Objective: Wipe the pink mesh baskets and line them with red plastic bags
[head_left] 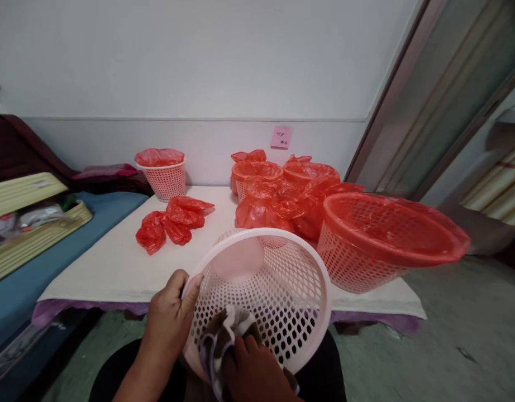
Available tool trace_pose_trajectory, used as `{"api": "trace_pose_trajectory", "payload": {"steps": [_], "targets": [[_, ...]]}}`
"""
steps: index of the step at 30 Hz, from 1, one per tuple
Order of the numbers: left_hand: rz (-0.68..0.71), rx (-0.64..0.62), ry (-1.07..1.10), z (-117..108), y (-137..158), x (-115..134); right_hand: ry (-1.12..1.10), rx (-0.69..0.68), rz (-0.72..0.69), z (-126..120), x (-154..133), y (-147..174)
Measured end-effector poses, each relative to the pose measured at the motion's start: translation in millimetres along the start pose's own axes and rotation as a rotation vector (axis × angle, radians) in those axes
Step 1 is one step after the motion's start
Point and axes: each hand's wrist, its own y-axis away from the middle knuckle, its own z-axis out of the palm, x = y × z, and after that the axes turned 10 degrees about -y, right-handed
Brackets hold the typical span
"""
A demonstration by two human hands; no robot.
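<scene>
A pale pink perforated plastic basket [278, 279] is tilted toward me in front of the table edge. My left hand [168, 315] grips its left rim. My right hand [252, 371] presses a brown and white cloth [224, 335] against the inside of the basket's near wall. Just to the right on the white table [106, 268] stands a similar basket lined with a red plastic bag [383, 240].
Loose crumpled red bags [173, 220] lie on the table's left half. Several more lined baskets [257, 176] cluster at the back, one lined basket [163, 173] stands at the back left. A pink note [281, 137] is stuck on the wall. A blue bed with a yellow case [31, 223] is left.
</scene>
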Motion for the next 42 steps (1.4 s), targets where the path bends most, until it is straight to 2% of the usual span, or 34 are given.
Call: {"api": "trace_pose_trajectory", "payload": {"steps": [6, 8, 11, 14, 16, 18, 22, 27, 31, 33, 36, 39, 42], "targets": [[-0.143, -0.041, 0.284, 6.2, 18.4, -7.3, -0.121, -0.135, 0.079, -31.0, -18.2, -24.6], [-0.226, -0.08, 0.349, 12.1, 32.8, -9.9, -0.21, -0.107, 0.092, -42.1, -23.3, -32.4], [-0.31, -0.119, 0.422, 20.5, 52.9, -14.1, -0.381, 0.009, 0.113, -52.6, -30.5, -41.9], [-0.325, -0.057, 0.405, 22.0, 62.0, -19.3, -0.556, 0.127, 0.13, -59.3, -35.6, -48.1], [-0.308, 0.004, 0.35, 18.1, 61.2, -23.2, -0.67, 0.132, 0.098, -63.4, -35.0, -49.5], [-0.282, 0.017, 0.307, 11.9, 57.0, -27.1, -0.713, 0.047, 0.07, -65.7, -30.2, -48.0], [-0.187, 0.035, 0.218, 2.8, 46.8, -31.8, -0.509, -0.209, 0.071, -56.2, -10.9, -39.0], [-0.085, 0.03, 0.143, 4.6, 42.8, -25.4, -0.053, -0.29, 0.214, -40.5, 23.3, -35.2], [-0.131, 0.039, 0.175, 6.3, 43.4, -14.3, 0.047, -0.212, 0.398, -55.6, 55.4, -46.9], [-0.166, 0.051, 0.193, 5.5, 42.5, -11.0, 0.058, -0.144, 0.441, -66.1, 68.5, -55.2], [-0.144, 0.035, 0.192, 4.0, 40.3, -10.4, 0.056, -0.048, 0.485, -70.9, 80.2, -68.5], [-0.125, 0.03, 0.178, 4.7, 40.1, -12.5, 0.016, -0.013, 0.514, -56.4, 84.2, -82.1], [-0.061, 0.022, 0.129, 7.8, 43.4, -15.2, -0.073, -0.043, 0.501, -29.5, 83.4, -95.5]]}}
